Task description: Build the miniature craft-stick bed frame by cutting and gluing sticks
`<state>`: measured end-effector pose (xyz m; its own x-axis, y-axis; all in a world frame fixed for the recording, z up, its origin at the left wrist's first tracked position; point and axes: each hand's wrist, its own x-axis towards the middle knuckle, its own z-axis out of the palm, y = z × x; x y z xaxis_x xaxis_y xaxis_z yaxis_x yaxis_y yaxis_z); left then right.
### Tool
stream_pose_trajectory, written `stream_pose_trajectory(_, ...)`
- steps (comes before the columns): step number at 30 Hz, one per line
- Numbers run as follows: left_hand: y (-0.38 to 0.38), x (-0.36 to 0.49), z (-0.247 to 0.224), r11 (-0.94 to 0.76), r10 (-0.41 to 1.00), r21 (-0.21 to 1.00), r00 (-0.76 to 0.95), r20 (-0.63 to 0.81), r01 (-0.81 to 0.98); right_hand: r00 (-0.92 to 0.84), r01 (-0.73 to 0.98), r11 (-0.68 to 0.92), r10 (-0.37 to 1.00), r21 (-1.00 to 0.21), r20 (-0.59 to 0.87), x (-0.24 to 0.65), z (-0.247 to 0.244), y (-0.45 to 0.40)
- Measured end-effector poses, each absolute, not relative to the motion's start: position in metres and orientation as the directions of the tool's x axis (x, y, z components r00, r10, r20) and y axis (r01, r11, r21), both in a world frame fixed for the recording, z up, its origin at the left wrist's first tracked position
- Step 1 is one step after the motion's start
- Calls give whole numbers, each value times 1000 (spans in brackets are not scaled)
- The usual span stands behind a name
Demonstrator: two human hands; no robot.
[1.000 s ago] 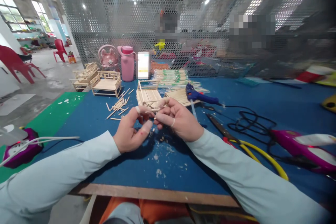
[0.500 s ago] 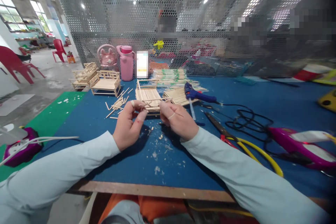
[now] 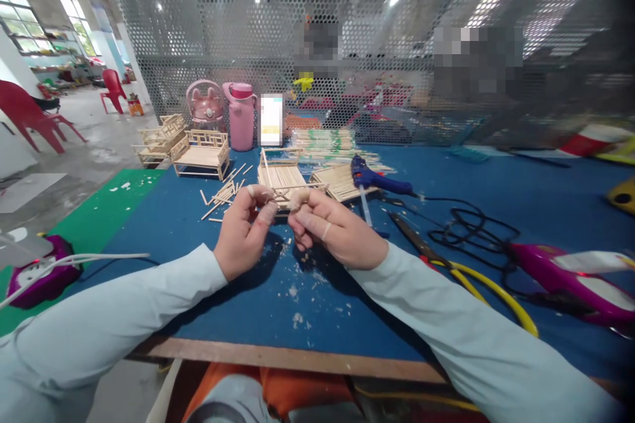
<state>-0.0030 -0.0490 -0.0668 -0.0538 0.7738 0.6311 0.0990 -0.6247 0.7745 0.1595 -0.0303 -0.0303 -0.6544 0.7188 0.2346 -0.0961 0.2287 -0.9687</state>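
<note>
My left hand (image 3: pixel 245 231) is closed, thumb and forefinger pinching thin wooden sticks (image 3: pixel 282 195) in front of the middle miniature wooden bench (image 3: pixel 280 176). Close on its right, the fingertips of my right hand (image 3: pixel 340 230) are pressed together at the other end of these sticks; what lies between them is hidden. White wrappings cover some fingertips. The bench has a slatted seat and a raised back rail, and my fingers cover part of its front. Right of it rests a slatted wooden panel (image 3: pixel 337 182), with a blue glue gun (image 3: pixel 380 180) at its edge.
Loose short sticks (image 3: pixel 223 195) lie left of the bench. Finished miniature benches (image 3: pixel 202 157) stand behind them, near a pink bottle (image 3: pixel 241 120). Bundled sticks (image 3: pixel 322 142) lie at the back. Scissors (image 3: pixel 446 264), a black cable (image 3: pixel 464 228) and a purple power strip (image 3: pixel 570 277) occupy the right.
My right hand has shifted slightly left, closer to my left hand, and its lower fingers now show. My left hand keeps its pinch. The view has tilted a little.
</note>
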Motion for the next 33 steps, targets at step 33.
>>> stream_pose_trajectory(33,-49,-1,-57,-391,919,914,-102,380,-112,-528,547,837,329,18,783,164,-36,-20)
